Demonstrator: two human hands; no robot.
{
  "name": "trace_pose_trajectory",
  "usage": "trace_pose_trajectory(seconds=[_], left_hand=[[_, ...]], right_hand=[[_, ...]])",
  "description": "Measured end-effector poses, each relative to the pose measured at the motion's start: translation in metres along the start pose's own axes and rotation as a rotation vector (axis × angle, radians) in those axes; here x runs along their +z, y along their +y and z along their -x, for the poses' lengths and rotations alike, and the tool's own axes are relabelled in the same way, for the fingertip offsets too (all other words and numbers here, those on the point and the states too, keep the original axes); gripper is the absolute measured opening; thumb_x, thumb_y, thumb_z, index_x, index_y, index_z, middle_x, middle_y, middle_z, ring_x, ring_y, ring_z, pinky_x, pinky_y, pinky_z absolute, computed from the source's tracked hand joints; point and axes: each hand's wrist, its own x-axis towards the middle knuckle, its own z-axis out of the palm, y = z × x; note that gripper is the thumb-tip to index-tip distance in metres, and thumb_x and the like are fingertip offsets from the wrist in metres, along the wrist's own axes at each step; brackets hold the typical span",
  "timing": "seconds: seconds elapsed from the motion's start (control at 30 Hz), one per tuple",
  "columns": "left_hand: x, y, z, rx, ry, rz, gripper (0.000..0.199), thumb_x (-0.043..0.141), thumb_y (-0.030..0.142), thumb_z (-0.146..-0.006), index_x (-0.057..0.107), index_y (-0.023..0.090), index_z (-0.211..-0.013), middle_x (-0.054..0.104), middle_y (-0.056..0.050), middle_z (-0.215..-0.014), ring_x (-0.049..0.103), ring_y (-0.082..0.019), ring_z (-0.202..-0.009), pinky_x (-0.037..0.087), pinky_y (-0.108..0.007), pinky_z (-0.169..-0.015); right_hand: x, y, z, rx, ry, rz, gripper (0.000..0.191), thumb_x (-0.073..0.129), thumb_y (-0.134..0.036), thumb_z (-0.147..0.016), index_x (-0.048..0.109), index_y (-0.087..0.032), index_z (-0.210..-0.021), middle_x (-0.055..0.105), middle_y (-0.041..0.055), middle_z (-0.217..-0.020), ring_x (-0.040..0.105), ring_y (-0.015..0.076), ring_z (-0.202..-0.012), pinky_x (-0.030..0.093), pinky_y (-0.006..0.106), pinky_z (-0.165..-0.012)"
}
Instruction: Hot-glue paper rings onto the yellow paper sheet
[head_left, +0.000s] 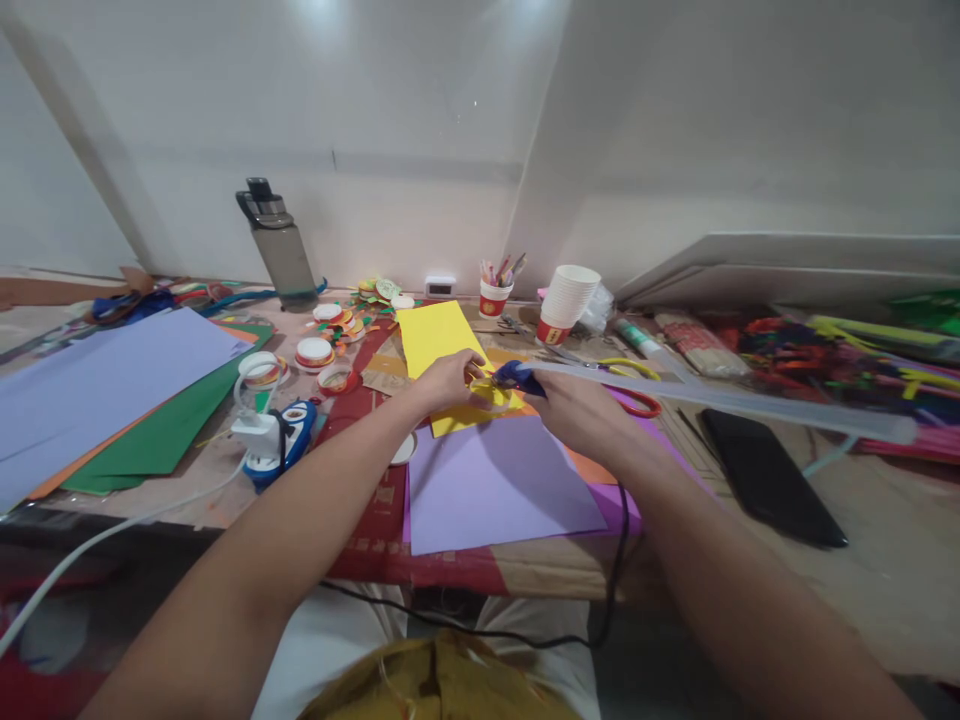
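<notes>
My left hand (452, 378) is closed around a small yellow paper piece (489, 392), which looks curved or ring-like; its fingers partly cover it. My right hand (564, 408) grips a blue hot glue gun (517, 376), its tip pointing toward the yellow piece. From the gun's back a long translucent glue stick (795, 408) reaches far to the right. Both hands are above a yellow paper sheet (441, 335) and a light purple sheet (495, 485). Orange and darker purple paper shows beneath.
Behind are a pen cup (495, 298), stacked paper cups (566, 295) and a bottle (283, 255). A power strip (285, 440), small round pieces (313, 352) and paper stack (135, 380) lie left. Scissors (634, 400), a black phone (772, 475) and pipe cleaners (795, 350) lie right.
</notes>
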Motion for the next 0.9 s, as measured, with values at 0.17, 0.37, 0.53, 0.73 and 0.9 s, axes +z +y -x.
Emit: trace_pose_trajectory(seconds=[0.17, 0.37, 0.53, 0.73, 0.9], left_hand=[[-0.002, 0.005, 0.003, 0.003, 0.017, -0.028, 0.068, 0.087, 0.033, -0.057, 0.057, 0.018, -0.115, 0.069, -0.009, -0.115, 0.066, -0.023, -0.101, 0.051, -0.03, -0.082], [-0.002, 0.006, 0.003, 0.006, 0.027, -0.028, 0.066, 0.088, 0.031, -0.055, 0.059, 0.017, -0.112, 0.07, -0.008, -0.11, 0.065, -0.023, -0.099, 0.051, -0.032, -0.084], [0.0, 0.002, 0.002, 0.014, 0.023, 0.024, 0.064, 0.087, 0.032, -0.056, 0.059, 0.019, -0.112, 0.07, -0.007, -0.109, 0.066, -0.021, -0.097, 0.051, -0.03, -0.083], [-0.001, 0.003, 0.002, 0.003, 0.012, 0.007, 0.073, 0.087, 0.032, -0.054, 0.058, 0.017, -0.119, 0.069, -0.009, -0.113, 0.066, -0.022, -0.098, 0.052, -0.031, -0.082], [-0.027, -0.001, 0.003, 0.06, 0.121, 0.056, 0.062, 0.082, 0.043, -0.062, 0.062, 0.019, -0.116, 0.067, -0.009, -0.117, 0.065, -0.02, -0.097, 0.051, -0.031, -0.083]], right_hand=[[0.011, -0.002, -0.004, -0.016, -0.018, -0.011, 0.024, 0.043, -0.026, -0.095, 0.064, -0.018, -0.104, 0.071, 0.0096, -0.1, 0.063, 0.0217, -0.085, 0.041, 0.028, -0.071], [0.017, -0.001, -0.008, 0.017, -0.023, -0.052, 0.022, 0.048, -0.029, -0.094, 0.064, -0.018, -0.106, 0.071, 0.0108, -0.105, 0.064, 0.0234, -0.09, 0.043, 0.029, -0.074], [0.014, 0.003, -0.009, 0.022, 0.005, -0.035, 0.023, 0.049, -0.029, -0.093, 0.064, -0.017, -0.106, 0.071, 0.0128, -0.109, 0.064, 0.0252, -0.098, 0.044, 0.031, -0.079], [0.001, 0.005, -0.003, 0.036, 0.022, 0.001, 0.028, 0.05, -0.029, -0.093, 0.063, -0.021, -0.115, 0.071, 0.0107, -0.111, 0.065, 0.0268, -0.098, 0.045, 0.032, -0.078], [-0.011, 0.01, -0.001, 0.053, 0.031, -0.059, 0.029, 0.051, -0.031, -0.091, 0.063, -0.019, -0.115, 0.069, 0.0121, -0.117, 0.063, 0.0286, -0.104, 0.045, 0.034, -0.082]])
